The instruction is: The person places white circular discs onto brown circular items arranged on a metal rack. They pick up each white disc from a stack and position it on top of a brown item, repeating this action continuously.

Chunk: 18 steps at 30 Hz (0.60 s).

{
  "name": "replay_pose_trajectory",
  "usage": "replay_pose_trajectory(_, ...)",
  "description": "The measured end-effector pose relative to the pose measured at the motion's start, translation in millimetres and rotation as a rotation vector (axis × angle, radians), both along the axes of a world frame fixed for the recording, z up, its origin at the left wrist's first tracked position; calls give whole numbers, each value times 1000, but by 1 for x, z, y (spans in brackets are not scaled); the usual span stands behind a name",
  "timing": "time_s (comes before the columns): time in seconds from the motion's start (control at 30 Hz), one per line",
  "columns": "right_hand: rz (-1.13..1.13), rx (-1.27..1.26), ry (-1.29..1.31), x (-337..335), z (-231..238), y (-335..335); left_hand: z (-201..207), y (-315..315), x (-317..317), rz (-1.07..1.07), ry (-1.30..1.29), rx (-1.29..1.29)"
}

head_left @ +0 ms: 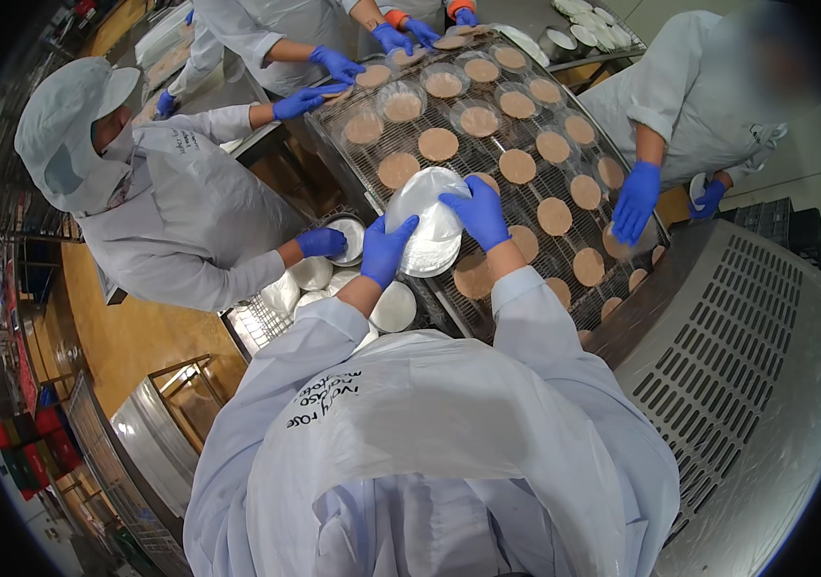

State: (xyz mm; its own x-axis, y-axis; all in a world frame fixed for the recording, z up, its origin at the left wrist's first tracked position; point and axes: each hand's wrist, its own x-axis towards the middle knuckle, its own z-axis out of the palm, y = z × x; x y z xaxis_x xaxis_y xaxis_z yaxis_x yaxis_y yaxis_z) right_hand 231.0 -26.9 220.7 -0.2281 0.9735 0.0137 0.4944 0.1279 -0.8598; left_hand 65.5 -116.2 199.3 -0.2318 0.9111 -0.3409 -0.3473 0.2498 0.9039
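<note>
Both my hands, in blue gloves, hold a stack of round, whitish, see-through film sheets [427, 226] above the near left part of a wire-mesh conveyor belt [553, 264]. My left hand [387, 252] grips the stack's left edge, thumb on top. On its upper right edge my right hand [478, 213] is closed, thumb over the sheets. Rows of flat round brown patties [517, 166] lie on the belt. Some patties toward the far end have clear round sheets around or under them; I cannot tell which. The stack hides part of the belt beneath.
At left, a co-worker's gloved hand [322, 242] touches a round metal container [346, 238]. White round stacks [393, 308] lie on a rack beside my left arm. Another co-worker's hand [636, 204] hovers over the belt's right side. A slotted metal cover [728, 317] stands at right.
</note>
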Motion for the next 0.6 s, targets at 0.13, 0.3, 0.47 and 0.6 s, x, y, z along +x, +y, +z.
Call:
replay_pose_trajectory(0.13,-9,-132,-153,8,-3,0,-2,-12,0,4,18,-31)
replay_pose_trajectory(0.3,-210,7,-101,81,-17,44,-19,-5,0,59,75,-98)
replay_pose_trajectory(0.47,-500,512,-464,188,-46,90,-5,-11,4,65,37,-182)
replay_pose_trajectory(0.6,-424,-216,54,120,-89,71,-5,1,-10,53,-9,-161)
